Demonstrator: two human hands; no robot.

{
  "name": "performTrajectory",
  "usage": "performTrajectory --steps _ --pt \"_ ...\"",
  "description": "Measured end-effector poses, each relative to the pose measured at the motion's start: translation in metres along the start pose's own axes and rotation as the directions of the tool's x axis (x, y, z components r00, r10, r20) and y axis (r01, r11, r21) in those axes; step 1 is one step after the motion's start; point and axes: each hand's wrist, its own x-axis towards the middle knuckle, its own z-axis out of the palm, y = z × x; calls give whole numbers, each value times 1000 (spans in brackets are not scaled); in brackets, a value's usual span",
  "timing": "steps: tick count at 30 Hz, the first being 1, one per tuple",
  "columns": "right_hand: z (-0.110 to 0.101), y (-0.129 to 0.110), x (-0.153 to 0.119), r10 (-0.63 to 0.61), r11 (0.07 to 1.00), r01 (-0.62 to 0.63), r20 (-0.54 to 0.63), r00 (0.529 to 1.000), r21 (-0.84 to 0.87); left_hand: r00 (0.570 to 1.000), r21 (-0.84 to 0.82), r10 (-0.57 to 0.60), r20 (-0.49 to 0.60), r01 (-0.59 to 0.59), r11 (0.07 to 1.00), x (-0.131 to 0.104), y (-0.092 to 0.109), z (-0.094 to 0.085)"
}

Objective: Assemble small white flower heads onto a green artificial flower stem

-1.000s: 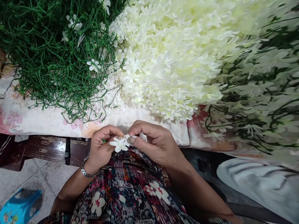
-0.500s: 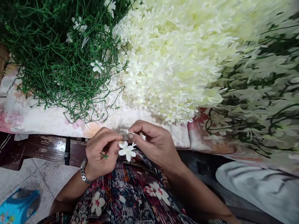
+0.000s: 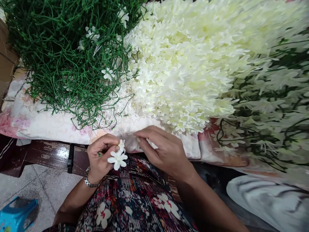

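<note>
My left hand [image 3: 102, 154] is closed in a pinch on an artificial flower stem [image 3: 99, 154], a bit of its green showing at the fingers. Two white blossoms, a larger open one [image 3: 117, 160] and a smaller one [image 3: 122, 146], stick out from the fingertips. To the right, apart from the blossoms, my right hand [image 3: 164, 149] has thumb and forefinger drawn together over the cloth edge. Something thin and whitish seems to be at its fingertips, too faint to name.
Tangled green plastic stems [image 3: 62, 54] lie at the back left, with white stamen pieces [image 3: 116, 106] beside them. A big heap of cream-white petals [image 3: 183, 71] fills the middle. Finished-looking flower sprays [image 3: 270, 106] lie right on the floral cloth [image 3: 48, 127]. A blue stool [image 3: 18, 214] stands lower left.
My hands have come apart. The left moved slightly left with the stem, and a second, smaller blossom now shows clearly at its fingertips. The view shifted a little.
</note>
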Motion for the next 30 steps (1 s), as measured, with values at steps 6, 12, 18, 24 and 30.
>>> performTrajectory --steps 6,12,18,24,30 --pt "8 13 16 2 894 90 206 979 -440 966 -366 -252 62 257 894 7 2 1" --pt "-1 9 12 58 997 -55 49 997 -62 934 -494 -338 112 348 797 11 6 3" --pt "-5 -15 4 233 838 -202 3 973 506 937 -478 -327 127 346 807 11 2 8" --pt "12 -23 3 101 851 0 -164 981 525 957 -422 -277 87 287 860 7 -2 12" --pt "16 -20 1 14 903 86 -228 973 422 988 -286 -147 42 153 946 5 -5 12"
